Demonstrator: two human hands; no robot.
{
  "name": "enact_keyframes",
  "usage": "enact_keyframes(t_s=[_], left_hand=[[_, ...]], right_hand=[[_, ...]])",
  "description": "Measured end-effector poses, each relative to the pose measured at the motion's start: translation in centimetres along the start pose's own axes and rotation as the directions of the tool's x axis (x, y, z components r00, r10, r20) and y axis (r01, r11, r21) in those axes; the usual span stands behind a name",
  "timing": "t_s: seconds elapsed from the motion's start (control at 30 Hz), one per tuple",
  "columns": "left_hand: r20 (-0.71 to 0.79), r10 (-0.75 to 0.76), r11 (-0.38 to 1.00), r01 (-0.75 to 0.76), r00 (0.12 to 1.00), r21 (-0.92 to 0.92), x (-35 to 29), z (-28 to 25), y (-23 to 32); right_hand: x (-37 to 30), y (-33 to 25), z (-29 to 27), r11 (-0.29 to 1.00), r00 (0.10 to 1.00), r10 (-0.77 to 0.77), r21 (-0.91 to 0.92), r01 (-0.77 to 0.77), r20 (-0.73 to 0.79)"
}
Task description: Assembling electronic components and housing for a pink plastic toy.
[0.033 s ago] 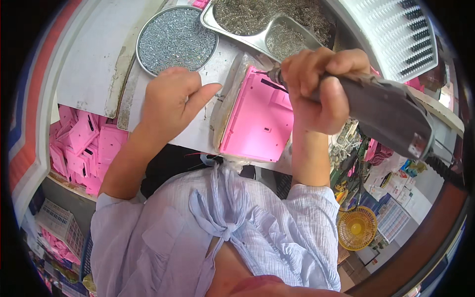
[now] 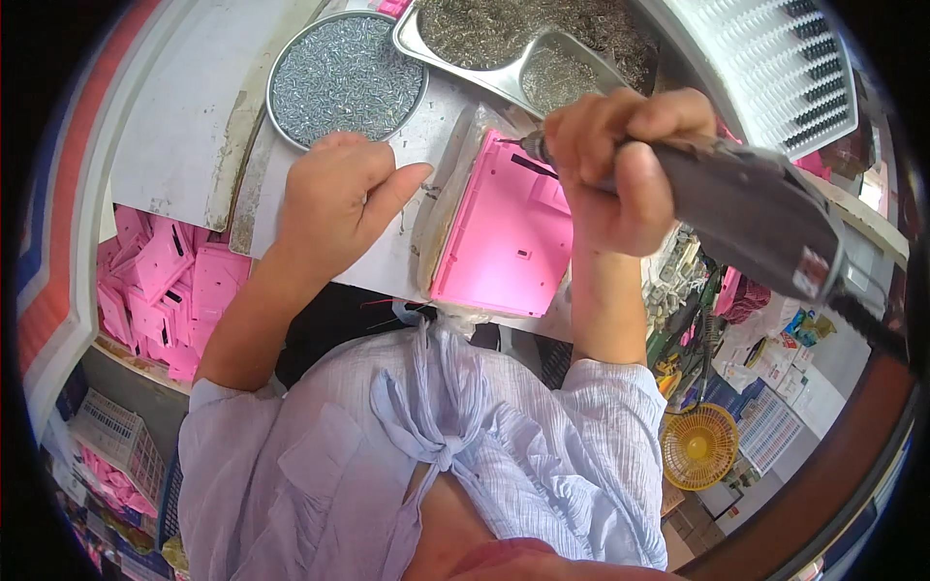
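Observation:
My right hand [image 2: 620, 174] is wrapped round a dark grey electric screwdriver [image 2: 746, 208], which it holds slantwise. The tool's bit reaches the far left corner of a pink plastic panel [image 2: 504, 232], on or just above it. That panel lies on a plastic-wrapped holder [image 2: 433, 228], with a dark strip along its far edge. Left of the panel my left hand [image 2: 339, 198] is closed, knuckles up and thumb stretched out toward the panel. Its fingertips are hidden, and so is anything they hold. Just beyond it stands a round metal tray of small silvery screws [image 2: 349, 79].
A divided metal tray [image 2: 499, 82] holds small metal parts at the back. Many pink pieces [image 2: 160, 290] are heaped at the left. A white ribbed tray [image 2: 765, 68] sits at the far right, and a yellow basket [image 2: 697, 445] stands lower right. The screwdriver's cord [image 2: 867, 324] trails right.
My right hand and the screwdriver have shifted very slightly left and away from me. My left hand and the pink panel look unmoved.

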State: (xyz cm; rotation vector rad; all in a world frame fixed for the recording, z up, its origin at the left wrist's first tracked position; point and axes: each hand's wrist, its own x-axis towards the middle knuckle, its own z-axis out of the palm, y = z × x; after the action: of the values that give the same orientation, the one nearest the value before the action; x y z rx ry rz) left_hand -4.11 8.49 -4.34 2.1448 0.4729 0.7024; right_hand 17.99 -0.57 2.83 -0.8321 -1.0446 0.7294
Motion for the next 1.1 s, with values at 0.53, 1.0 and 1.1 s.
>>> enact_keyframes(t_s=[0.53, 1.0, 1.1], left_hand=[[-0.001, 0.108, 0.994, -0.107, 0.994, 0.037, -0.1, 0.6, 0.9], [-0.011, 0.220, 0.974, -0.219, 0.975, 0.054, -0.3, 2.2, 2.7], [-0.037, 0.228, 0.973, -0.227, 0.973, 0.039, -0.4, 2.3, 2.9]], right_hand=[[-1.7, -0.3, 1.3, 0.995, 0.996, 0.091, -0.031, -0.090, 0.012], [-1.7, -4.8, 2.8, 0.997, 0.982, 0.055, 0.040, -0.063, 0.182], [-2.3, -5.3, 3.4, 0.995, 0.986, 0.068, 0.062, -0.078, 0.151]])
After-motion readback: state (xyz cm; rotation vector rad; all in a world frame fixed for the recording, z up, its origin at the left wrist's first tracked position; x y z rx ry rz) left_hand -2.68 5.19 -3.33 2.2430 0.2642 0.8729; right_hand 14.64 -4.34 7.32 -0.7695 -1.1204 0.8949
